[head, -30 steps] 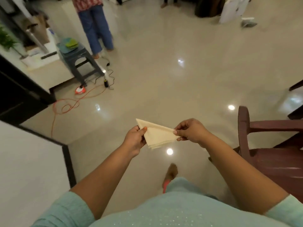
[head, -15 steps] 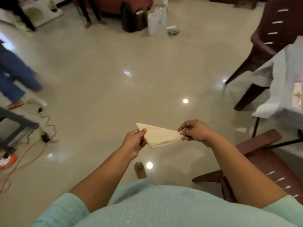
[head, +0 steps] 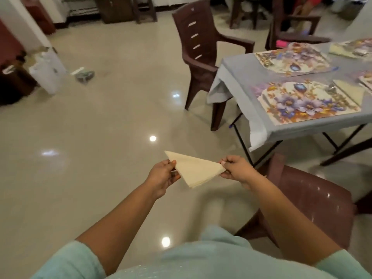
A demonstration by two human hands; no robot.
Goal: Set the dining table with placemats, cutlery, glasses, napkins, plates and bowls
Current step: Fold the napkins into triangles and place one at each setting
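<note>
A cream napkin (head: 196, 170) folded into a triangle hangs in the air between my hands, over the floor. My left hand (head: 162, 176) pinches its left side and my right hand (head: 236, 169) pinches its right corner. Up to the right stands the dining table (head: 239, 77) under a grey cloth. A floral placemat (head: 308, 102) lies on its near side and another placemat (head: 291, 57) beyond it. A second folded napkin (head: 351, 91) lies right of the near placemat, with cutlery blurred beside it. A third napkin (head: 341, 50) lies at the far right.
A brown plastic chair (head: 314, 200) stands just right of my right arm. Another brown chair (head: 201, 57) sits at the table's left end, more chairs behind. White bags (head: 47, 71) and dark furniture line the far left. Glossy tiled floor spreads ahead.
My view has swung to the right: the stool, the cable and the standing person have left view, and the table with placemats has come in. Both hands keep their hold on the napkin.
</note>
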